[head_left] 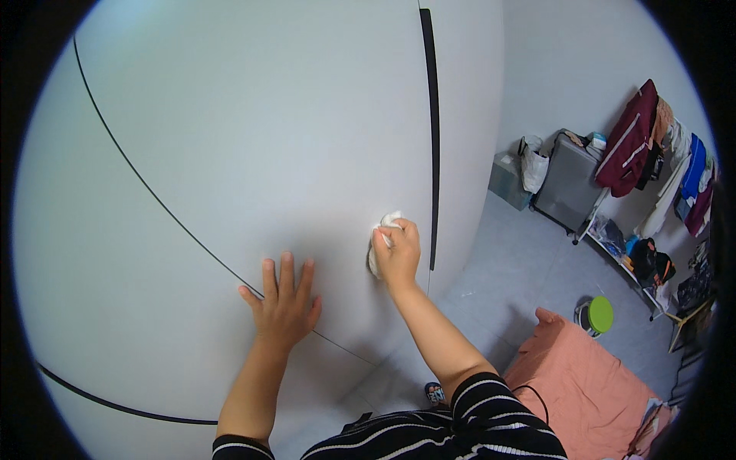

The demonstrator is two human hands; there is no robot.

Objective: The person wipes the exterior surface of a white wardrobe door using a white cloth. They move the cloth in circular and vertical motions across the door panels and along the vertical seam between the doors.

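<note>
Before me stands a large white cabinet front (253, 153) with thin dark seams and a long black handle strip (434, 138) near its right edge. My left hand (284, 307) lies on the white panel with its fingers spread, across one of the dark seams, and holds nothing. Bunched in my right hand (400, 253) is a white cloth (376, 261), pressed against the panel just left of the strip's lower end. Part of the cloth is hidden by the fingers.
At lower right a bed or seat is draped with a pink cover (583, 376). Beyond it are a round bin with a green lid (601, 314), a grey suitcase (566, 180), a white bag (533, 167) and a clothes rack hung with a maroon jacket (629, 146).
</note>
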